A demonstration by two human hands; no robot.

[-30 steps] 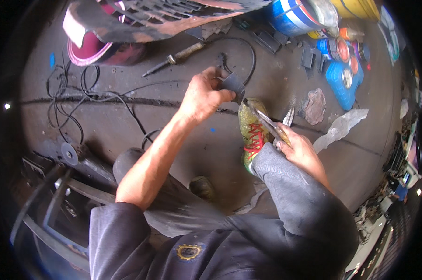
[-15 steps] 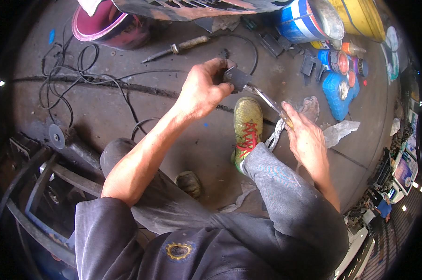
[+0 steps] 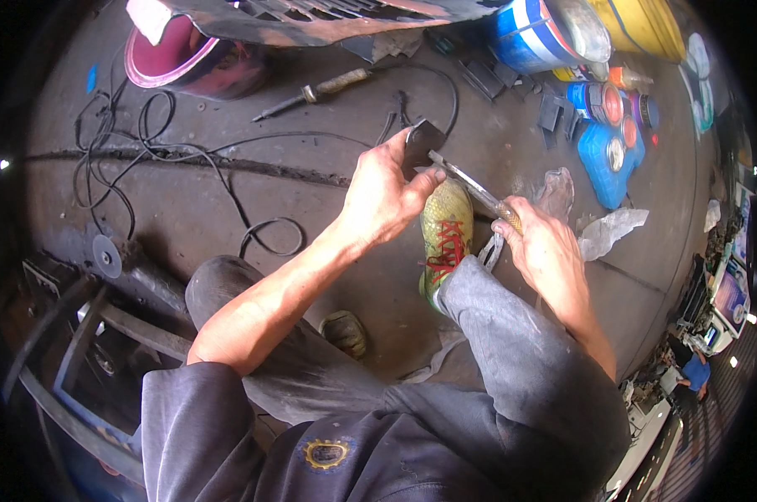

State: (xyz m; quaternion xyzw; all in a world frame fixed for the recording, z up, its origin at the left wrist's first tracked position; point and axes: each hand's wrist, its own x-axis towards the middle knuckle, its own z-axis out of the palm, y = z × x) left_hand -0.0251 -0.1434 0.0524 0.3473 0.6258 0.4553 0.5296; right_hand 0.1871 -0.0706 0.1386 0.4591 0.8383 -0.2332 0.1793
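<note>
My left hand (image 3: 387,191) pinches a small, flat, dark piece (image 3: 423,144) that looks like plastic, above the toe of my shoe (image 3: 447,222). My right hand (image 3: 547,243) is closed round the knurled, yellowish handle of a slim metal tool (image 3: 477,191); its exact kind is unclear. The tool's tip meets the lower edge of the dark piece, or lies just in front of it. Beyond both hands, a soldering iron (image 3: 311,94) with a black cord lies on the floor.
A pink bucket (image 3: 165,75) stands far left, beside a dark slotted panel (image 3: 328,25). Dark scraps (image 3: 554,110), a blue container (image 3: 603,163) and paint tins lie right. Tangled cable (image 3: 156,134) covers the left floor, near an angle grinder (image 3: 115,255) and metal frame (image 3: 69,385).
My left hand has moved slightly down and right, turning the dark piece to a steeper tilt. The tool in my right hand has shifted a little and stays close against the piece.
</note>
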